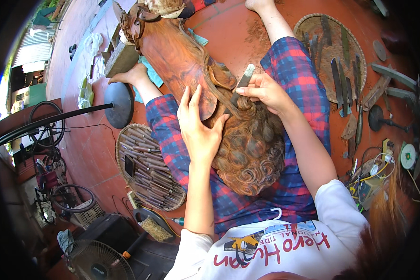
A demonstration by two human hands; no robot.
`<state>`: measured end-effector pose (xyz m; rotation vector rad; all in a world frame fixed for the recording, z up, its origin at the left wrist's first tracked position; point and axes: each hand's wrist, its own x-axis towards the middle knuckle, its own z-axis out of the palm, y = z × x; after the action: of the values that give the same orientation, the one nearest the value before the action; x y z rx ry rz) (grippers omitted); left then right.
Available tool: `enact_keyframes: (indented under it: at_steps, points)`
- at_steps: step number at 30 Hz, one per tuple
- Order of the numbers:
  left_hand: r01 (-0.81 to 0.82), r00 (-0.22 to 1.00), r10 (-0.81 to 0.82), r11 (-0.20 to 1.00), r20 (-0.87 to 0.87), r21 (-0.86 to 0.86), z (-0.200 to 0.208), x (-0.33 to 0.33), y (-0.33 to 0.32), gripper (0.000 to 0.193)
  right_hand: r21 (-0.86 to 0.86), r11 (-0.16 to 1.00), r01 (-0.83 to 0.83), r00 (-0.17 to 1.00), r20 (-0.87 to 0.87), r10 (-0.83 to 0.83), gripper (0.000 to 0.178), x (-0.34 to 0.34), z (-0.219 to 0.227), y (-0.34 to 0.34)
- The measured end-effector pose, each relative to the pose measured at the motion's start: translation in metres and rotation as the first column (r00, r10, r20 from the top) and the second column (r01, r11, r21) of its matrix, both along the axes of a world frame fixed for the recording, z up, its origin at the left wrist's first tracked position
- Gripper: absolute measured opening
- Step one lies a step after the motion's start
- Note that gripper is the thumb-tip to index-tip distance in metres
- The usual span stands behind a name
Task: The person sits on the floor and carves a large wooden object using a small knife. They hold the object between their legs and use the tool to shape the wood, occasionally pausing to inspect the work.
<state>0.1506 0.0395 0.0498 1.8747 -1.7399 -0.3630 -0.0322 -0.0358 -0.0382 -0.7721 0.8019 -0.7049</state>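
A long carved wooden sculpture (165,51), reddish brown with a smooth panel and dense curls at its near end, lies across my lap between my legs. My right hand (265,93) pinches a narrow dark file (243,81) with a pale upper end, slanted down to the carved ridges. Part of the file is hidden behind my fingers. My left hand (198,130) rests on the carving with fingers spread. Its thumb lies close to the file's lower end; whether they touch I cannot tell.
A round woven tray (177,200) of many chisel-like tools is at left, beside a dark round lamp base (119,105). Another woven tray (308,28) with flat files sits far right. Cables (382,163) and a fan (100,266) stand nearby on the red floor.
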Motion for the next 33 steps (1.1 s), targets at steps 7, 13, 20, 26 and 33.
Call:
enact_keyframes:
  at_steps: [7,13,20,26,33]
  points:
    - [-0.067,0.994,0.067,0.998,0.088,0.005,-0.007,-0.001,0.003,0.09,-0.05,0.998,-0.042,0.999,-0.024,0.041,0.019,0.002,0.022,-0.003]
    - [-0.06,0.988,0.073,0.993,0.138,-0.1,-0.021,0.003,0.0,0.089,-0.177,0.984,-0.009,1.0,0.018,0.012,0.011,0.003,0.002,0.002]
    - [0.001,0.993,0.004,0.999,0.118,-0.037,-0.012,0.004,0.0,0.091,-0.156,0.987,0.033,0.992,0.129,-0.013,0.011,0.007,-0.005,0.0]
    - [-0.028,0.987,0.044,0.994,0.153,-0.102,-0.02,0.006,-0.004,0.09,-0.265,0.964,-0.022,0.999,-0.035,0.013,0.012,0.001,-0.005,-0.002]
    - [-0.03,0.986,0.04,0.998,0.162,-0.062,-0.012,0.003,0.001,0.091,-0.102,0.994,0.034,0.99,0.137,-0.02,0.01,0.008,-0.012,0.001]
